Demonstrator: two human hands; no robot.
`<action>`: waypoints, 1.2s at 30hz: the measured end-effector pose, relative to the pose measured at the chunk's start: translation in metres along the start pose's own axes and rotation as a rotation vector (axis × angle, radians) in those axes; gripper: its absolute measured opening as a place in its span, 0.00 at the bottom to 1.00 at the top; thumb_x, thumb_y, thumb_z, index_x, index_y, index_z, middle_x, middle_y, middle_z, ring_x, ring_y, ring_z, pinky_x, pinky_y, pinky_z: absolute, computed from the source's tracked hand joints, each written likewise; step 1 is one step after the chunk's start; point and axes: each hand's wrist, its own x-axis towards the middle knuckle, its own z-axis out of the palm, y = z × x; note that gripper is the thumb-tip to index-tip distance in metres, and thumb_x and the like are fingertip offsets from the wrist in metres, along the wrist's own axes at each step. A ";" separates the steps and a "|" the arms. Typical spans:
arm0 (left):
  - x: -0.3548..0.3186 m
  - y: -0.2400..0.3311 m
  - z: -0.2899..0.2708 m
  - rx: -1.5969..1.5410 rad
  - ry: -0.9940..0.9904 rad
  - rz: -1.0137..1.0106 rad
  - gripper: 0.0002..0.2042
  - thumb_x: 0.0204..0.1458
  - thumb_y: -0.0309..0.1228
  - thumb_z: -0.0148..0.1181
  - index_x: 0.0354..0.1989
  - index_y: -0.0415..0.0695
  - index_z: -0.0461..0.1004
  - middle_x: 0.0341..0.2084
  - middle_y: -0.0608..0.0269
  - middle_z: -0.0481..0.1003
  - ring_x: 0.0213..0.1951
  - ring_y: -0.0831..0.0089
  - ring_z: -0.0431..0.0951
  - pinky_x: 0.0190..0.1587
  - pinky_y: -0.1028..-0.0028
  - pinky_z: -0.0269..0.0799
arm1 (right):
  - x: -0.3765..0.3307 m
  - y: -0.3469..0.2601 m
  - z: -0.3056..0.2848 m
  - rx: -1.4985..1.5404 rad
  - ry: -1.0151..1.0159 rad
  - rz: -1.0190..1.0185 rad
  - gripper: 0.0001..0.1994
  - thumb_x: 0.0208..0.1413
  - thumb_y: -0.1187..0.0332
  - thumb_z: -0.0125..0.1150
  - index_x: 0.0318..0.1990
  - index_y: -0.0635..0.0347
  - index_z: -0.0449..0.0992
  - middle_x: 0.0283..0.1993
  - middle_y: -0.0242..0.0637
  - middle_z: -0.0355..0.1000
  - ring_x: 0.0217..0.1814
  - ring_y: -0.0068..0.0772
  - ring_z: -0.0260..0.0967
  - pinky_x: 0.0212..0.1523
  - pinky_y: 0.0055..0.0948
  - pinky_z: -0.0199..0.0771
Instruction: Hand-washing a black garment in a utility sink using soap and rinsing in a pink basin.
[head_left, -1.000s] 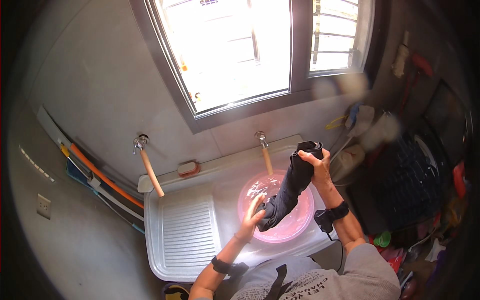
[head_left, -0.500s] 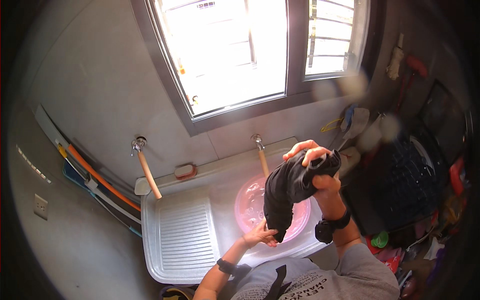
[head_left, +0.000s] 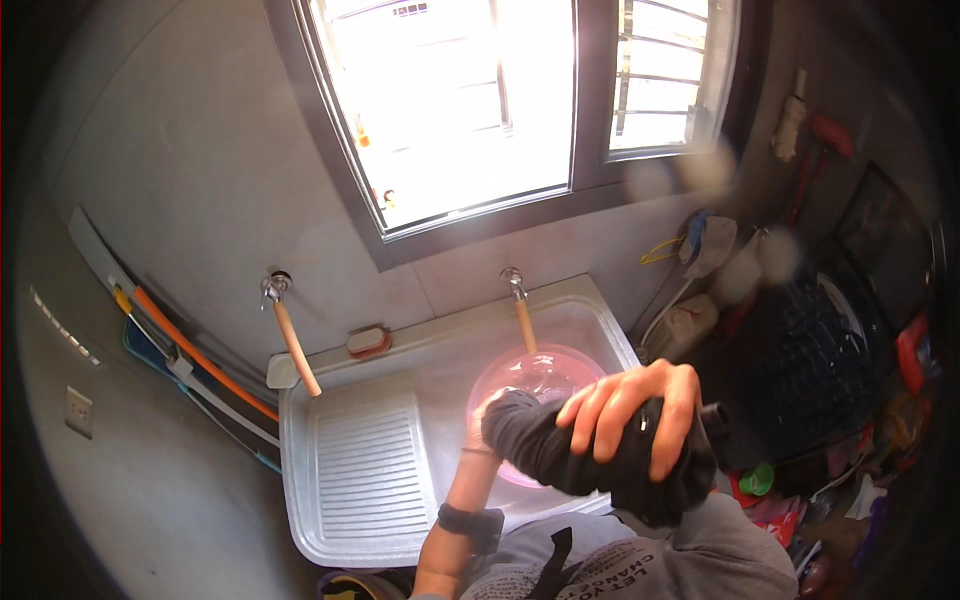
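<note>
A bunched, twisted black garment (head_left: 540, 435) stretches between my two hands above a pink basin (head_left: 484, 385). My right hand (head_left: 640, 410) is closed over its thick right end, with the fingers wrapped across the top. At the narrow left end is my left hand (head_left: 484, 425), closed round the cloth, though the garment hides most of its fingers. Clear water shows inside the basin, which stands in the right part of a pale grey laundry sink (head_left: 430, 545). Part of the basin is hidden behind the garment.
Two taps with tan hoses, a left one (head_left: 298, 355) and a right one (head_left: 526, 325), hang over the sink. A ribbed washboard (head_left: 365, 465) forms its left side. A brush (head_left: 369, 342) lies on the back ledge. Dark clothes (head_left: 800, 360) and clutter fill the right side.
My right hand has come down and nearer with its end of the garment. My left hand has moved up and slightly left. The garment has swung from nearly upright to roughly level.
</note>
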 end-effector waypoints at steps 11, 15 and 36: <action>-0.001 0.008 -0.023 -0.442 -0.003 -0.132 0.20 0.49 0.34 0.41 0.43 0.31 0.69 0.43 0.43 0.72 0.47 0.51 0.71 0.52 0.53 0.64 | -0.078 0.016 -0.017 -0.132 0.791 0.033 0.19 0.34 0.62 0.68 0.36 0.57 0.73 0.49 0.52 0.63 0.57 0.56 0.60 0.56 0.51 0.63; -0.012 0.001 -0.011 -0.402 -0.079 -0.174 0.21 0.51 0.34 0.38 0.49 0.31 0.66 0.47 0.41 0.69 0.50 0.50 0.69 0.53 0.51 0.63 | -0.085 0.014 -0.015 -0.200 0.929 0.038 0.27 0.33 0.65 0.66 0.46 0.58 0.68 0.50 0.52 0.63 0.56 0.56 0.61 0.55 0.49 0.64; -0.004 -0.059 -0.078 -0.193 0.092 -0.294 0.17 0.52 0.40 0.41 0.46 0.51 0.70 0.44 0.59 0.71 0.47 0.62 0.68 0.50 0.57 0.61 | -0.126 0.027 -0.034 -0.535 1.010 0.311 0.42 0.36 0.46 0.69 0.54 0.62 0.57 0.47 0.45 0.67 0.50 0.34 0.65 0.52 0.31 0.65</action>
